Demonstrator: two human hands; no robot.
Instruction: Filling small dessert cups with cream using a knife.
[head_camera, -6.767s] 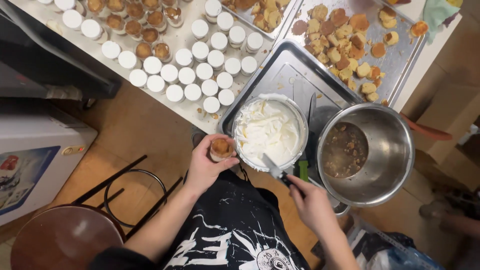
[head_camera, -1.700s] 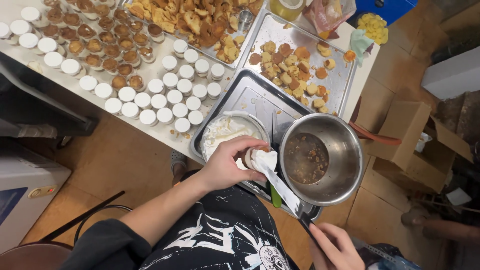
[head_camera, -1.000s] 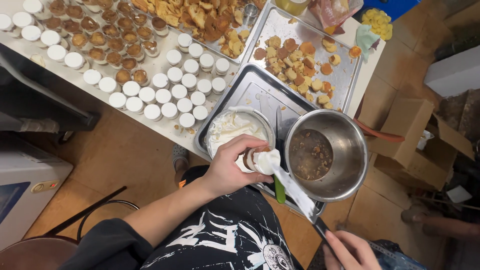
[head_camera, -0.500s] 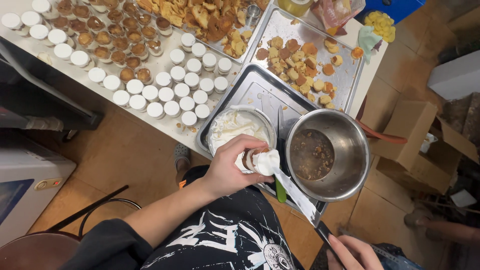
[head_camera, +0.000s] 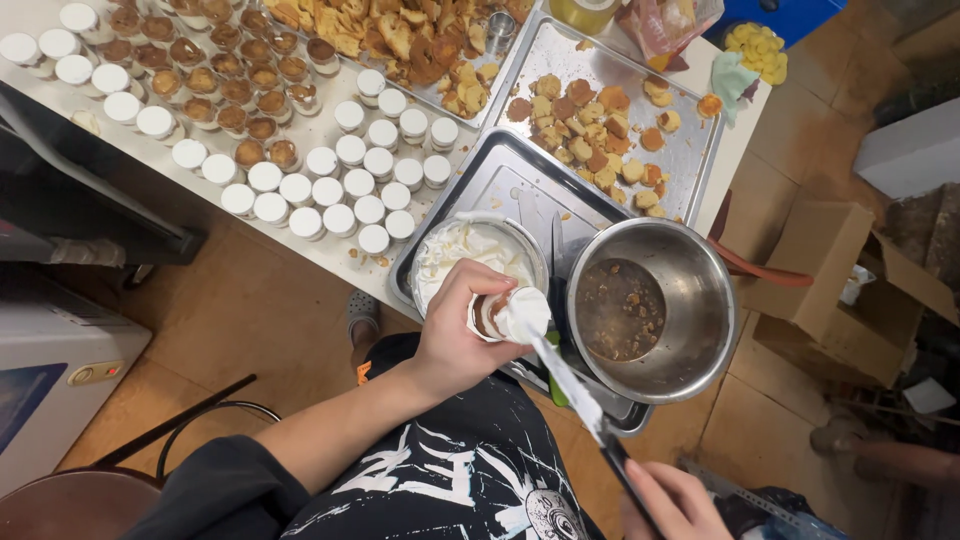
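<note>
My left hand (head_camera: 455, 335) grips a small clear cup (head_camera: 490, 315) with brown filling, tilted above the near rim of a white bowl of cream (head_camera: 470, 255). My right hand (head_camera: 675, 500), at the bottom edge, holds the dark handle of a long spatula (head_camera: 575, 390). The spatula's tip carries a blob of white cream (head_camera: 525, 310) pressed against the cup's mouth. Right beside the cup stands a steel pot (head_camera: 690, 300) with brown liquid and crumbs in it.
The bowl and pot sit on a steel tray (head_camera: 500, 175). Several cream-topped and brown-filled cups (head_camera: 330, 170) cover the white table. Farther back are trays of cake pieces (head_camera: 600, 130). A cardboard box (head_camera: 830, 290) stands on the floor right, a stool (head_camera: 90, 500) bottom left.
Earlier my left hand held the cup beside the bowl while my right scooped cream. Since then the cup and the spatula's cream blob have come together over the bowl's rim and barely shift.
</note>
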